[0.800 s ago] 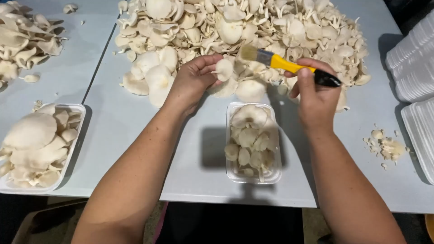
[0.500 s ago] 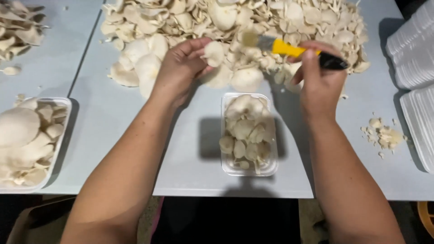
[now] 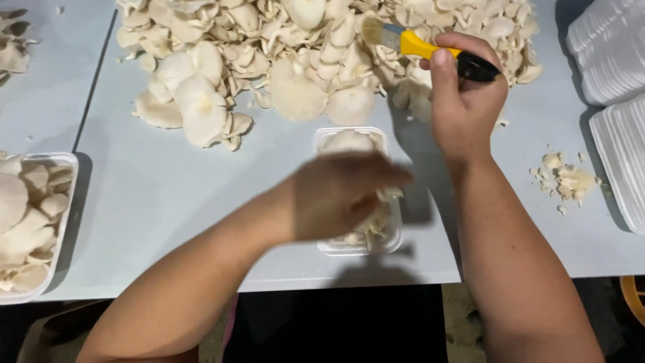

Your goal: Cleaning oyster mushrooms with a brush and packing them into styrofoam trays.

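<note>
Mushrooms fill most of your view: a broad heap of pale, cream-coloured oyster mushrooms [image 3: 295, 60] spreads across the far part of the light grey table [image 3: 168, 202]. Your right hand [image 3: 463, 101] is closed around a small brush with a yellow and black handle [image 3: 430, 50], thumb pressed on the yellow part, bristles pointing left above the heap's near edge. Your left hand [image 3: 342, 191] is blurred with motion; it hangs over the clear rectangular plastic tray [image 3: 393, 245] that sits just in front of the heap, and it covers most of the mushrooms packed inside. Its fingers look curled, but you cannot tell from the blur whether they grip anything. The two hands are apart, the right one farther up and to the right of the tray.

At the left edge sits a second clear tray [image 3: 64, 222] piled with larger mushrooms. A small scatter of mushroom crumbs [image 3: 568, 180] lies to the right of your right forearm, and stacks of white foam trays [image 3: 615, 101] line the right border.
</note>
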